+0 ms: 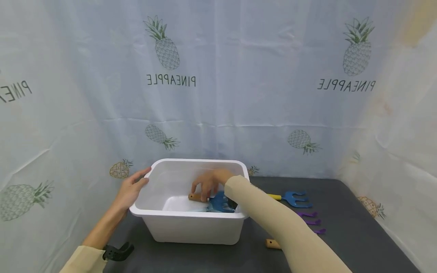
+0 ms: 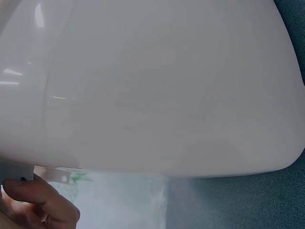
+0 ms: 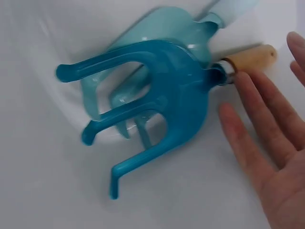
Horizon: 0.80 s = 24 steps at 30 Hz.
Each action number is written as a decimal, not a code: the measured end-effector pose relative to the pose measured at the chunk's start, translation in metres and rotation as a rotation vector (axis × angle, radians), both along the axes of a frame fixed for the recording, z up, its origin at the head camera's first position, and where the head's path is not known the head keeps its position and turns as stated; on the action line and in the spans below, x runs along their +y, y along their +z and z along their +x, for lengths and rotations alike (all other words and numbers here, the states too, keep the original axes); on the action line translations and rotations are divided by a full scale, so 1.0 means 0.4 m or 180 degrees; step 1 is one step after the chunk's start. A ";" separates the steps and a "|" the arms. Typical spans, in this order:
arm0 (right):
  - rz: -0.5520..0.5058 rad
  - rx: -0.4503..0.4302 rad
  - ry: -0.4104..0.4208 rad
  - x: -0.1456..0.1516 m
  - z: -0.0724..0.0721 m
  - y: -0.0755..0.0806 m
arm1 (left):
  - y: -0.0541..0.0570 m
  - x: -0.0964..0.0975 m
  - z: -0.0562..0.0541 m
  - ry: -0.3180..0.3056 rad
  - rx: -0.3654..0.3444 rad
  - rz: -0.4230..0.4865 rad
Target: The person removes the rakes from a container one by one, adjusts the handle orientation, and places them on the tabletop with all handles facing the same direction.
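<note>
A white plastic bin (image 1: 191, 229) stands on the dark table. My left hand (image 1: 131, 191) touches the outside of its left rim, thumb and forefinger spread apart. Down in the bin is my right hand (image 1: 207, 182), its fingers apart over a blue hand rake (image 1: 220, 201). In the right wrist view that rake (image 3: 178, 90) shows three tines and a wooden handle (image 3: 252, 58). One fingertip is right at the metal collar, and the palm is bare. Under the rake lies a pale teal toothed tool (image 3: 157, 26), partly covered.
To the right of the bin lie another blue rake (image 1: 296, 199) with a yellow handle, a purple rake (image 1: 308, 222) and a wooden handle (image 1: 273, 243), partly behind my right sleeve. A pineapple-print curtain (image 1: 218, 94) hangs behind and on both sides.
</note>
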State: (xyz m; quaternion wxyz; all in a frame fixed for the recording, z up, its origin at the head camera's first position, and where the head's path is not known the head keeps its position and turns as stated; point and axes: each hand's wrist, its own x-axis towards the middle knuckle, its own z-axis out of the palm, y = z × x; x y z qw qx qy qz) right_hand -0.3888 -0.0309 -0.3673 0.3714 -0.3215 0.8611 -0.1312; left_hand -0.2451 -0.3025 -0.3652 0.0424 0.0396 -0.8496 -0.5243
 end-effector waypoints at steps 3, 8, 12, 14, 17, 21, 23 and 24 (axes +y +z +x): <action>-0.0018 0.0096 0.0027 0.000 0.003 0.000 | 0.000 -0.001 0.000 -0.0002 -0.0012 -0.0015; -0.0004 0.0338 0.0083 0.004 0.008 0.001 | -0.004 -0.001 -0.002 -0.0004 -0.0023 -0.0018; 0.0184 0.0662 0.0360 0.009 0.012 -0.010 | -0.006 0.001 -0.004 -0.0013 -0.0014 -0.0026; 0.0234 0.0818 0.0432 0.011 0.015 -0.020 | -0.008 0.002 -0.003 -0.0006 -0.0021 -0.0007; 0.0263 0.1085 0.0438 0.010 0.017 -0.039 | -0.009 0.004 -0.001 0.0011 -0.0024 0.0017; 0.0247 0.1399 0.0408 0.004 0.015 -0.061 | -0.007 0.004 -0.001 0.0011 -0.0008 -0.0010; 0.0220 0.1524 0.0437 0.000 0.015 -0.069 | -0.004 0.004 -0.003 0.0019 -0.0005 -0.0033; 0.0202 0.1575 0.0463 -0.001 0.017 -0.071 | -0.003 0.004 -0.003 0.0016 -0.0004 -0.0040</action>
